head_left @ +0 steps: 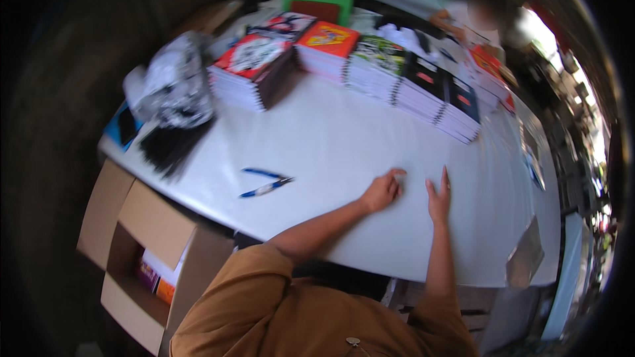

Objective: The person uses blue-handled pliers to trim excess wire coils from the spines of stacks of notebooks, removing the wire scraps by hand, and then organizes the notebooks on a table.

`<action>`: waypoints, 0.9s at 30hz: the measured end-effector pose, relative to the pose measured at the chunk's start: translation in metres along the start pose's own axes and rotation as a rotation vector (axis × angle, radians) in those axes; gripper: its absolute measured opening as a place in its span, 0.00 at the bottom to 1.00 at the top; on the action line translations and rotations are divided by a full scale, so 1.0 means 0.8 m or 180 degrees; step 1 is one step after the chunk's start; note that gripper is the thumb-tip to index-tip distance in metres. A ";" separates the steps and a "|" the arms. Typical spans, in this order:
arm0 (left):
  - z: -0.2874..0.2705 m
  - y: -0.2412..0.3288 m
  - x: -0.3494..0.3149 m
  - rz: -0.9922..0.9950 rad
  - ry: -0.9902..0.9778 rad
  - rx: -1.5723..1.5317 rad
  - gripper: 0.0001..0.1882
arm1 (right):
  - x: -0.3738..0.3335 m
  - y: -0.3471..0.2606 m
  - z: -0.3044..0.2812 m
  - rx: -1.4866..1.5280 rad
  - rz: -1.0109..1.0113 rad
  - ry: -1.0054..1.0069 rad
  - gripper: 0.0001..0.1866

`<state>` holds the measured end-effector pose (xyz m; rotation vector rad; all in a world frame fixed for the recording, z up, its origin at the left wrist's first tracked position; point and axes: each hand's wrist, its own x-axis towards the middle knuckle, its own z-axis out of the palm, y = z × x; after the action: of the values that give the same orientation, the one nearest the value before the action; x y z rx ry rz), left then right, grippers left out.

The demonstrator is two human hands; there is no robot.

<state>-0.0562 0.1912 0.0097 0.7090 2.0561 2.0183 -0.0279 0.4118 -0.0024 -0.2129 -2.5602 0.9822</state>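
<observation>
Both of my hands hover over the white-covered table [317, 132] near its front edge, a short gap between them. My left hand [382, 191] is loosely curled, its index finger reaching out to the right, and nothing shows in it. Thumb and fingers of my right hand [438, 199] stand apart, pointing away from me, with nothing held. To the left of my hands lies a pair of blue-handled pliers [266, 183], handles spread. Beyond them, stacks of spiral-bound notebooks with black [423, 79], green [380, 56], orange [329, 39] and red [254, 56] covers stand in a row.
A crumpled clear plastic bag [175, 82] and a bundle of black binding coils [173, 148] lie at the left edge. An open cardboard box [159, 211] stands below there. A clear plastic sheet [524, 254] hangs at the right front. Another person [473, 23] is at the far right.
</observation>
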 end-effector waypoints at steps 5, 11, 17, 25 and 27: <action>-0.140 0.088 -0.156 -0.0374 0.1036 0.0298 0.11 | -0.133 -0.087 0.019 -0.1791 -0.0036 -0.0834 0.34; -0.409 0.201 -0.214 0.3091 0.4070 0.0771 0.16 | -0.195 -0.190 0.070 -0.1882 -0.0242 -0.1271 0.35; -0.574 0.137 -0.162 0.1406 0.4821 0.0455 0.23 | -0.178 -0.275 0.141 -0.1666 -0.0684 -0.1493 0.36; -0.570 0.122 -0.173 0.0663 0.3381 -0.1598 0.38 | -0.167 -0.287 0.157 -0.1710 -0.0660 -0.1557 0.36; -0.554 0.112 -0.219 0.0479 0.3558 -0.0630 0.32 | -0.166 -0.284 0.164 -0.1747 -0.0652 -0.1470 0.36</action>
<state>-0.0808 -0.2858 0.0911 -0.4684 2.1810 3.0618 0.0394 0.1262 0.0206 0.1505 -3.1488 0.2501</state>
